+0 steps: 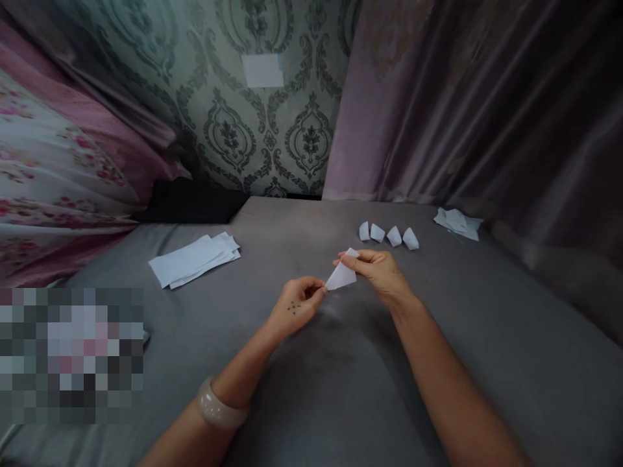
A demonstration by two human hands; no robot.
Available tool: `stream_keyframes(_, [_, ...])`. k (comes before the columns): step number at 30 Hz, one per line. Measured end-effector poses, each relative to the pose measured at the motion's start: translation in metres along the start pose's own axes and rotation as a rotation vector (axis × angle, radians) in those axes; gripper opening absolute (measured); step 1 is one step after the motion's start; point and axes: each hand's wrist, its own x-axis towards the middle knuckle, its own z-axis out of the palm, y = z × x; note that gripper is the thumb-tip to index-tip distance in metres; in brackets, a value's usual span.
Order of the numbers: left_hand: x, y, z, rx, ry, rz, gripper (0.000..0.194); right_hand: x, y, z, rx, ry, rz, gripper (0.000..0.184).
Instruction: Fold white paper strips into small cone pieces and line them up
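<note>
A small piece of white folded paper (343, 275), roughly triangular, is held up between my two hands above the grey cloth. My left hand (298, 303) pinches its lower left corner between thumb and fingertips. At the upper right, my right hand (382, 274) grips the paper with the thumb on the near face and the fingers behind it. Just beyond my right hand stand several small folded paper shapes (394, 237) in a row. The fingers behind the paper are partly hidden.
A stack of white paper strips (197, 259) lies at the left. Loose paper scraps (457, 222) are at the far right. Folded black fabric (192, 201) lies at the back left. Curtains hang on both sides, and a blurred patch covers the lower left.
</note>
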Motion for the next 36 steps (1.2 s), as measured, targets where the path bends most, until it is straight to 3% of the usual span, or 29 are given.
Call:
stream_keyframes(4, [0.000, 0.001, 0.002, 0.011, 0.076, -0.015, 0.016, -0.002, -0.001, 0.006, -0.025, 0.051, -0.030, 0.027])
stream_keyframes(10, [0.002, 0.001, 0.002, -0.265, -0.081, -0.159, 0.023, -0.003, -0.001, 0.008, -0.062, 0.068, -0.041, 0.029])
stream_keyframes(17, [-0.001, 0.004, 0.001, -0.322, -0.082, -0.181, 0.030, -0.001, 0.003, 0.006, -0.039, 0.064, -0.017, 0.027])
stream_keyframes(25, [0.004, -0.009, 0.002, -0.173, -0.039, -0.055, 0.025, -0.004, 0.003, 0.013, -0.078, 0.037, -0.065, 0.027])
stream_keyframes(29, [0.008, -0.009, -0.002, -0.279, 0.038, 0.019, 0.023, -0.002, 0.017, 0.021, -0.111, 0.009, -0.121, 0.025])
stream_keyframes(33, [0.007, -0.002, -0.006, -0.465, 0.187, 0.026, 0.022, -0.007, 0.024, 0.032, -0.413, 0.022, -0.260, 0.028])
stream_keyframes(36, [0.006, -0.001, -0.007, -0.525, 0.187, 0.002, 0.020, -0.014, 0.020, 0.039, -0.628, 0.032, -0.323, 0.025])
